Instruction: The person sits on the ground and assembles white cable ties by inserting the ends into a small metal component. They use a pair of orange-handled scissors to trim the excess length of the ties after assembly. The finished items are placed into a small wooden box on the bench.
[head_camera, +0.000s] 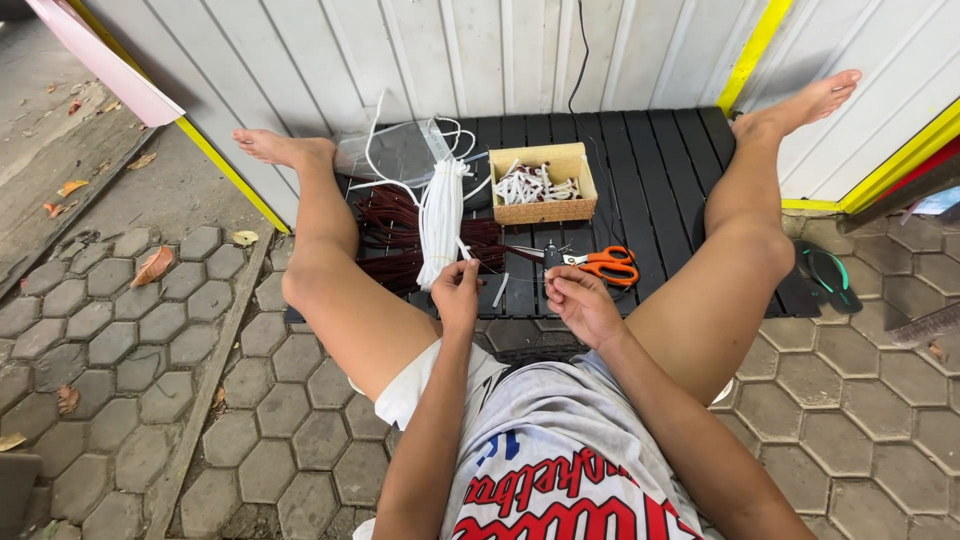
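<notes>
White cord bundle at twelve o'clock, pinched by left hand; right hand curled narrow near orange-handled scissors; cut pieces fill woven basket, most cord uncut.

You sit with your legs spread around a slatted mat that lies against the wall. On the mat, a bundle of tubing lies left of centre, across a sheaf of thin sticks. Behind the bundle sits a clear bag. To the bundle's right stands a small box with short cut pieces in it. The scissors lie before the box, just beyond your right hand. Your left hand is at the bundle's near end. A sandal lies on the paving, outside your right leg.
</notes>
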